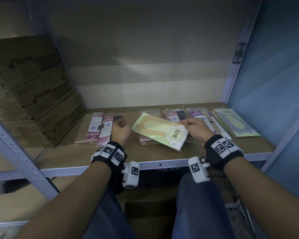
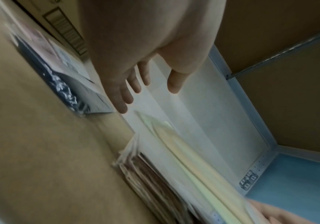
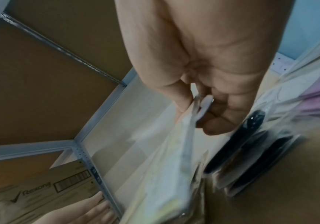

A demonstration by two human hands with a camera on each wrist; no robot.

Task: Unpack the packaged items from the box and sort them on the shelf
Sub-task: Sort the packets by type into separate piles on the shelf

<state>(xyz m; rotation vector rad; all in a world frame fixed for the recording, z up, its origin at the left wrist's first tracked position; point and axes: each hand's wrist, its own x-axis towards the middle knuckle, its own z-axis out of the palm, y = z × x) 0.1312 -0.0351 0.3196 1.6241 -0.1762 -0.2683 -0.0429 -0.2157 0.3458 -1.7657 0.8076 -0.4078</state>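
Midway along the brown board shelf, the person's right hand pinched one edge of a flat, glossy green packet, thumb and curled fingers closing on its clear plastic rim beside a round white label printed "ENE". That packet, cream and pale green with a long oval window, hung tilted just above a small heap of pink packets on the shelf. To its left, the left hand hovered over the board holding nothing, its fingers loosely extended and slightly spread in the left wrist view. Slim pink packets lay flat beside that hand; a stack of green packets sat at the shelf's right end. Printed cardboard cartons were stacked at the left, against a perforated grey metal upright.
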